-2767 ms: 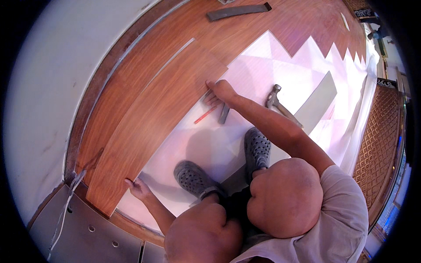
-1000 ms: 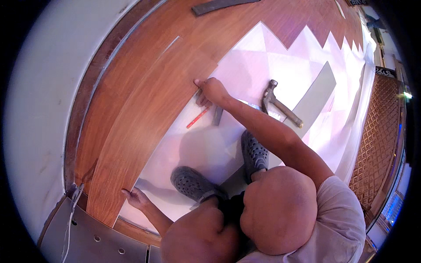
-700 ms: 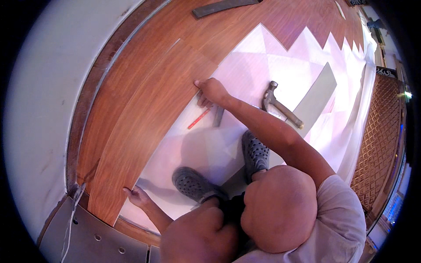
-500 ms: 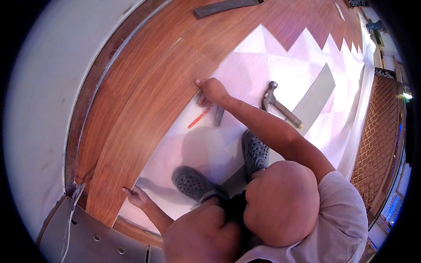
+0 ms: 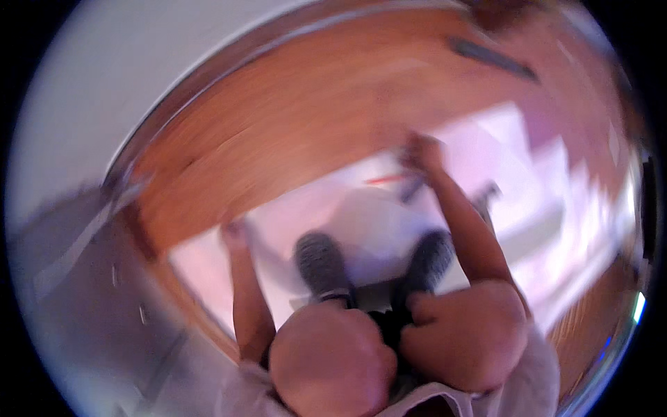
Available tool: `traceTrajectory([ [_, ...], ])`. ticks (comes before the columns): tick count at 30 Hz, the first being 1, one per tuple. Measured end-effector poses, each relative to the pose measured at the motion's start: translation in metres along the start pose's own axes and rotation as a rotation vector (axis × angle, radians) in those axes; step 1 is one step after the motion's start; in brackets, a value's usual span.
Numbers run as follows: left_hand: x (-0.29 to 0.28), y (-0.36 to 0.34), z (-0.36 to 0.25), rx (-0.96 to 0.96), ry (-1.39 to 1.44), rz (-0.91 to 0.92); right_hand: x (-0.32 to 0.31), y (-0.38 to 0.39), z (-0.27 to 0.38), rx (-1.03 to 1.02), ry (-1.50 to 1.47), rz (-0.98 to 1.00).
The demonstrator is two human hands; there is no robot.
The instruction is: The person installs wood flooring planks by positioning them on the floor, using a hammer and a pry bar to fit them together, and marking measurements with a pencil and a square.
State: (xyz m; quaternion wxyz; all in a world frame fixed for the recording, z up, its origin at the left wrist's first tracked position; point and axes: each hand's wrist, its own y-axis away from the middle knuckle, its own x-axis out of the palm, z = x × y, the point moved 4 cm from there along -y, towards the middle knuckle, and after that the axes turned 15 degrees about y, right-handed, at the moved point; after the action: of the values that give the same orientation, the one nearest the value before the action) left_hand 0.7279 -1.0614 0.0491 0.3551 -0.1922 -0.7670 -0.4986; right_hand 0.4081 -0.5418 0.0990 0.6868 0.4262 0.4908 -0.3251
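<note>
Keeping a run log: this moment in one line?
left hand: at long brown wood-look plank edge | right hand: same edge | grip: too blurred

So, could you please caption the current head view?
Blurred view: both hands at the edge of wood flooring, grey shoes nearby.

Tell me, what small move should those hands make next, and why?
Perhaps press evenly along the near edge of the brown plank: the left hand is by its left end and the right hand farther right along that edge, so both seem well placed, though blur hides any contact.
</note>
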Motion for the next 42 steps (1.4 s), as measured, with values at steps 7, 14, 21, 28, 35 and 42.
traceTrajectory([
  [7, 0.08, 0.005, 0.049, 0.051, -0.367, -0.266, -0.016, 0.054, -0.039, 0.844, -1.089, 0.147],
  [14, 0.072, 0.014, 0.028, -0.149, -1.02, -0.348, -0.006, 0.046, -0.051, 0.832, -1.023, 0.184],
  [21, 0.152, 0.043, 0.005, 0.556, -1.967, -0.197, -0.014, 0.045, -0.046, 0.815, -1.036, 0.125],
  [28, 0.131, 0.018, -0.001, 0.963, -2.141, 0.128, -0.006, 0.045, -0.041, 0.735, -1.107, 0.123],
  [35, 0.091, 0.007, 0.014, 0.581, -1.341, 0.138, -0.027, 0.07, -0.06, -0.021, 0.339, -0.103],
  [42, 0.009, 0.043, -0.108, 0.443, -0.63, -0.467, -0.083, 0.105, -0.009, 0.318, -0.081, -0.405],
])
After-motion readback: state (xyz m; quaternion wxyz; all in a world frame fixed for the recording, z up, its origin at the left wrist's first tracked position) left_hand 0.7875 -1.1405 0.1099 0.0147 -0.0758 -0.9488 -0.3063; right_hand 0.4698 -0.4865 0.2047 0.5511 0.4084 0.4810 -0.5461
